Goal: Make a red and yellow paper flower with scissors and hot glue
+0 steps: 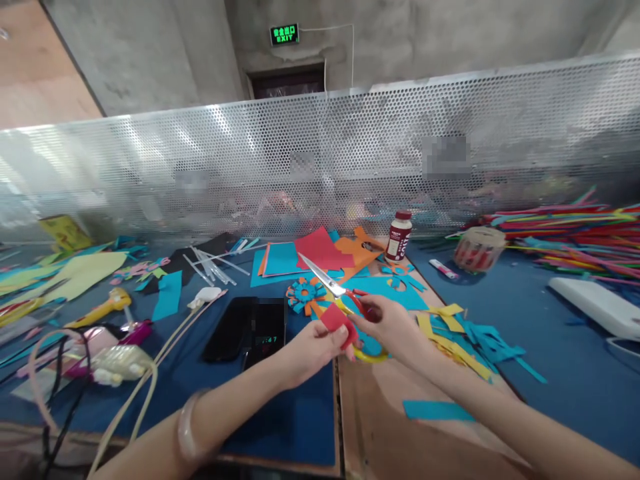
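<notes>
My left hand (316, 347) pinches a small piece of red paper (336, 321) between thumb and fingers. Beside it, my right hand (390, 323) is closed around the red handle of a pair of scissors (323, 275), whose blades point up and to the left, above the table. A yellow loop (373, 357) shows below the right hand; whether it belongs to the same scissors I cannot tell. Just behind the hands lies a blue and orange paper flower (306, 295). Farther back, a red sheet (323, 247) rests over blue and orange sheets.
Dark phones (267, 330) lie left of the hands. A bottle with a red cap (399, 237) stands behind. Blue strips (485, 343) and a roll of tape (479, 250) are to the right. Cables and a yellow glue gun (103, 308) occupy the left. A perforated metal screen (240, 167) borders the back.
</notes>
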A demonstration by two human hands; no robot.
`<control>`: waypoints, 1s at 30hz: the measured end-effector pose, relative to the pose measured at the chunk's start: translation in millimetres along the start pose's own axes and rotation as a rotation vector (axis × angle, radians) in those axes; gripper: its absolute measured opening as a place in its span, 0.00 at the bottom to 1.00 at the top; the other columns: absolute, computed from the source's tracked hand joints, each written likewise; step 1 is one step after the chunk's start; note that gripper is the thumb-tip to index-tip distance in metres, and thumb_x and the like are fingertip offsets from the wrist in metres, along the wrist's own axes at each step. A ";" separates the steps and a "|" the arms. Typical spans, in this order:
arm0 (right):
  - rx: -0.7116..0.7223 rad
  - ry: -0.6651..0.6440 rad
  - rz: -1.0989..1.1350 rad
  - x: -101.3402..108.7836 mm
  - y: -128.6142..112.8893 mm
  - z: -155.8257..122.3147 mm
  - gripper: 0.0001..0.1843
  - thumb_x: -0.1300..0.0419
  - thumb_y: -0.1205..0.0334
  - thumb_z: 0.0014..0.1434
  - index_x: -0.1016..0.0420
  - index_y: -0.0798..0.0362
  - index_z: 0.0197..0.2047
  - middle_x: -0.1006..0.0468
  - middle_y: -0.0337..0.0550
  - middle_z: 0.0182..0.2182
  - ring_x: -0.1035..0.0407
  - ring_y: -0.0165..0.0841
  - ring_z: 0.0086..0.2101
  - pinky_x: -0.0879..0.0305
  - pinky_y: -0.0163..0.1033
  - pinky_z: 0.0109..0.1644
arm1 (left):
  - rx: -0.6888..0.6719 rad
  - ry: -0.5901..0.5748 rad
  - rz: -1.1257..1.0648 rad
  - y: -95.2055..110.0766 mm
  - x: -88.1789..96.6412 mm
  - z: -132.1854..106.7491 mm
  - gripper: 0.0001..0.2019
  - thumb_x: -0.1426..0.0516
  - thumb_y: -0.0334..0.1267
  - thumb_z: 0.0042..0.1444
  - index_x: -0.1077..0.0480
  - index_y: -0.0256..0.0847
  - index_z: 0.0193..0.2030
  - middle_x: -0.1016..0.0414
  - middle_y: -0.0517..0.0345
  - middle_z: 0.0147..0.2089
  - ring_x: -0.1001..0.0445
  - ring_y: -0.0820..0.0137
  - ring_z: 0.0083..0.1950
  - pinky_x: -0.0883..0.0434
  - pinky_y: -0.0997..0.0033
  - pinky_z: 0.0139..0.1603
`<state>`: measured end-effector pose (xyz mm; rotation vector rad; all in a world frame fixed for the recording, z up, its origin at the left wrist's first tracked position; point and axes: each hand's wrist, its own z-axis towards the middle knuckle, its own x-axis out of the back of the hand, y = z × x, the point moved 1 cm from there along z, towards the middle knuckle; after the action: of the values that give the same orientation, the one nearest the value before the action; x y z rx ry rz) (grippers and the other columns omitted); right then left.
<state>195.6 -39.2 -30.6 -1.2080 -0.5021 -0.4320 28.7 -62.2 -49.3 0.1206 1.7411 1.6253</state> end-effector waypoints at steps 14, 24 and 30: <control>0.311 0.043 -0.350 -4.6 -12.7 -4.0 0.29 0.45 0.53 0.53 0.42 0.57 0.56 0.31 0.55 0.49 0.32 0.44 0.45 0.34 0.44 0.43 | -0.085 -0.058 -0.131 28.8 -6.5 -11.4 0.16 0.42 0.44 0.53 0.34 0.35 0.21 0.41 0.60 0.21 0.39 0.76 0.28 0.40 0.71 0.34; 0.237 0.000 -0.185 -8.9 0.9 0.7 0.33 0.43 0.55 0.50 0.46 0.58 0.56 0.34 0.57 0.51 0.35 0.44 0.49 0.34 0.46 0.47 | -0.029 -0.052 0.422 21.2 -10.0 -7.3 0.17 0.45 0.49 0.55 0.28 0.34 0.29 0.29 0.55 0.27 0.32 0.72 0.32 0.36 0.71 0.41; 0.305 0.148 -0.150 -12.8 15.7 9.7 0.34 0.42 0.62 0.45 0.47 0.59 0.55 0.37 0.59 0.51 0.38 0.46 0.51 0.38 0.50 0.50 | -0.014 -0.052 0.417 29.0 -23.8 -2.2 0.16 0.46 0.46 0.56 0.25 0.35 0.34 0.24 0.50 0.40 0.29 0.66 0.48 0.38 0.67 0.54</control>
<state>192.8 -24.7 -47.4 -0.8412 -0.5118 -0.5469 32.9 -71.1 -13.1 0.5455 1.7439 1.9063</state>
